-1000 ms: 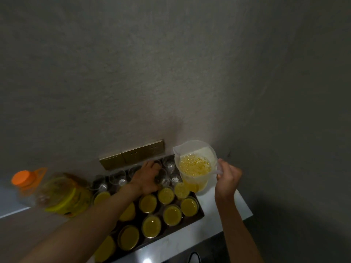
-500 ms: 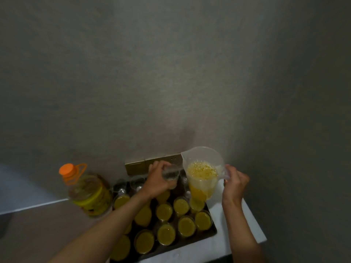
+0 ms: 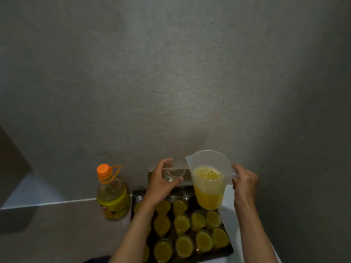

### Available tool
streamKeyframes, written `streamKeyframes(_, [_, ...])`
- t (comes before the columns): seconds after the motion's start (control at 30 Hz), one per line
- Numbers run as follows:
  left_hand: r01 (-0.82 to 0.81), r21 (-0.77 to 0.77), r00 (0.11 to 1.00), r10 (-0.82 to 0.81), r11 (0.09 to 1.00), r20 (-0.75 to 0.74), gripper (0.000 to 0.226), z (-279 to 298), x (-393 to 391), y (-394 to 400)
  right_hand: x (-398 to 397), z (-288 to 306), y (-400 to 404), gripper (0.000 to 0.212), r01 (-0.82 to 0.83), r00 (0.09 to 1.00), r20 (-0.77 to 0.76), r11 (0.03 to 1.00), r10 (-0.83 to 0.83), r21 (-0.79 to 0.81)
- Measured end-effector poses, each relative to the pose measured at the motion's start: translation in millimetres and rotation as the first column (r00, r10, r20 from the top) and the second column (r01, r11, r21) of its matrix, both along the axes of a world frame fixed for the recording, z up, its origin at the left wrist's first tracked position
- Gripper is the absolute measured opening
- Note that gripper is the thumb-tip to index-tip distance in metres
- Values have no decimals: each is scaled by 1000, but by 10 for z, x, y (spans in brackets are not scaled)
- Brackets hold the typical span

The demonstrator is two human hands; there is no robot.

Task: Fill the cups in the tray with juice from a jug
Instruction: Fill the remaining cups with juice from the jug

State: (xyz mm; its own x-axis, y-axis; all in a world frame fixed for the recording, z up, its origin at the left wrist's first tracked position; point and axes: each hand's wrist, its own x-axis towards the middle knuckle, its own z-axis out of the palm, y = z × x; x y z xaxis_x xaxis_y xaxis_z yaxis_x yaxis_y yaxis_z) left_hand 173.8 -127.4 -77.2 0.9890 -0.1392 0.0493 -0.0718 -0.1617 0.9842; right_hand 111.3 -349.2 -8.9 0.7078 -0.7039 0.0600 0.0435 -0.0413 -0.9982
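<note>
Clear small plastic cup (image 3: 173, 174), empty, sits pinched in my left hand (image 3: 160, 184), fingers curled round its wall, lifted above the far end of the dark rectangular tray (image 3: 230, 250). Translucent plastic jug (image 3: 209, 179), roughly half full of yellow juice, hangs upright in my right hand (image 3: 245, 184), which grips the handle at the jug's 3 o'clock side. Key relation: the cup lies just at 9 o'clock of the jug, rim near the jug's spout, which points toward 10 o'clock, straight at the cup. Close, but I can't tell if they touch. Cup looks slightly tilted toward the jug; its long axis is near upright.

Judging from this, the next move is a tip of the jug toward 9 o'clock, so the left hand only needs to hold steady under the spout. Risk: overshoot splashing onto the filled cups of juice (image 3: 198, 220) below.

Most tray cups are already full; a few clear empty cups (image 3: 187, 192) remain at the tray's 12 o'clock row. Yellow bottle with orange cap (image 3: 112, 196) stands on the surface (image 3: 57, 224) at the tray's 9 o'clock.
</note>
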Motion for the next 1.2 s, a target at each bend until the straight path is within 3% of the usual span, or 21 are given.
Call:
streamKeyframes(0.2, [-125, -178, 992, 129, 976, 9, 61, -93, -213, 240, 2, 281, 317, 43, -104, 993, -64, 990, 98, -94])
streamKeyframes(0.3, [-166, -216, 984, 175, 962, 24, 61, -99, -292, 327, -26, 372, 462, 38, -137, 989, -66, 985, 131, -101])
streamKeyframes(0.63, [-156, -222, 982, 175, 963, 70, 63, -133, -459, 629, -141, 575, 855, 49, -154, 988, -54, 972, 146, -177])
streamKeyframes(0.8, [-151, -211, 979, 176, 966, 106, 63, -79, -474, 736, -172, 598, 903, 42, -186, 982, -87, 953, 170, -238])
streamKeyframes(1.2, [-118, -269, 991, 130, 956, 28, 57, -10, -609, 730, -239, 710, 940, 45, -233, 969, -176, 888, 176, -396])
